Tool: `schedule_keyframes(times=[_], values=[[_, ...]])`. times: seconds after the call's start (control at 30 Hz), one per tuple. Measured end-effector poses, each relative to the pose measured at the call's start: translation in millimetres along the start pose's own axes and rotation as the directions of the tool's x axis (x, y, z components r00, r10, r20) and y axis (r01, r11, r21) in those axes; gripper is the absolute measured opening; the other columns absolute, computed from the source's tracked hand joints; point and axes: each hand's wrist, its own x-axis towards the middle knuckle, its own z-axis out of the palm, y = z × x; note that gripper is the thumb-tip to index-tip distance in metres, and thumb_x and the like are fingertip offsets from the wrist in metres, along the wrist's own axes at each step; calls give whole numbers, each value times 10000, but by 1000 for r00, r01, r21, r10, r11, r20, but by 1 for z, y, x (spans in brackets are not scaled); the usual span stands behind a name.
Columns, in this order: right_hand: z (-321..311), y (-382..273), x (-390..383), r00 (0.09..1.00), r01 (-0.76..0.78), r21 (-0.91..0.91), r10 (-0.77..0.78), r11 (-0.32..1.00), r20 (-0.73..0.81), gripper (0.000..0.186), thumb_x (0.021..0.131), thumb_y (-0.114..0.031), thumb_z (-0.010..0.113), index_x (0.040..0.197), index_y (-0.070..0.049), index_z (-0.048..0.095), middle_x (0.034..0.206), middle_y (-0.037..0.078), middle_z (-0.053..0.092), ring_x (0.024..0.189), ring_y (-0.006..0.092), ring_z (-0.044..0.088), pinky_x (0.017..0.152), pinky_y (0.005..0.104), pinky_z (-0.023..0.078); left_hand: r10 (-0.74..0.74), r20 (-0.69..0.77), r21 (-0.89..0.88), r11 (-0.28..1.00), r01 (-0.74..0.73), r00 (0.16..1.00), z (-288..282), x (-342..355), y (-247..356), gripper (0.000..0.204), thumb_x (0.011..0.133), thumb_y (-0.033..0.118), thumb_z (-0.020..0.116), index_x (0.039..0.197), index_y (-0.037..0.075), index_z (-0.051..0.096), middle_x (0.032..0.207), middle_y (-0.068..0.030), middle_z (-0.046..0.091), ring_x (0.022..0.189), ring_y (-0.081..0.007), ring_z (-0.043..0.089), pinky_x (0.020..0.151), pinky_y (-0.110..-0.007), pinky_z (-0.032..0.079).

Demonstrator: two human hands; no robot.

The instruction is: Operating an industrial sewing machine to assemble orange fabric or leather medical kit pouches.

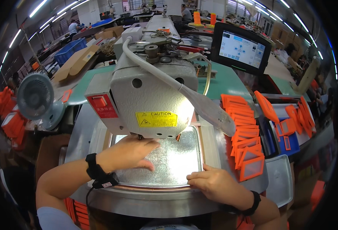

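A shiny metal tray [174,161] lies in a frame on the plate under the grey sewing machine head [150,96]. My left hand [132,155] reaches over the tray beneath the needle area, thumb apart from the fingers, with some fingertips partly hidden by the machine. At the tray's lower right corner, my right hand [207,180] has its fingers curled onto the rim, gripping it. A long row of orange-framed pouches [243,138] lies just right of the plate.
A fan [35,96] and orange pieces [14,126] are at left. A screen [240,50] stands behind right. Blue bins [289,147] and another metal tray [278,180] sit at right. A lamp [215,115] hangs beside the head. Other people work in the background.
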Motion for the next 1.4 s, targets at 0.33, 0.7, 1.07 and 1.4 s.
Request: schedule_keyframes(times=[0.33,0.7,1.07,1.4], values=[[-4,-1,1,999,-6,20,5,1000,36,183,856,-105,647,1026,-63,702,1086,53,723,933,254,709,981,468,545,-79,-8,-174,982,76,997,-3,-3,15,551,822,251,775,1249,-25,562,1285,-194,572,1169,-378,586,997,-441,485],[-4,-2,1,999,-23,16,22,1000,47,189,850,-98,645,1024,-67,714,1098,51,730,960,241,710,996,467,537,-71,-53,-284,957,53,996,16,0,9,518,829,198,767,1264,-27,597,1364,-263,513,1214,-406,564,1015,-429,475],[-2,-2,0,999,-33,30,32,999,36,177,861,-112,651,1020,-71,717,1104,49,731,957,244,710,996,473,538,-49,-96,-145,989,35,994,20,-3,16,499,850,198,732,1264,-43,592,1353,-224,544,1259,-378,526,1079,-440,438],[-3,-3,0,999,-35,30,34,999,19,161,865,-131,653,1002,-72,716,1094,46,732,954,247,710,993,458,542,-240,-77,64,967,245,968,3,-37,38,403,800,240,757,1116,23,633,997,-114,589,965,-287,606,895,-469,485]])
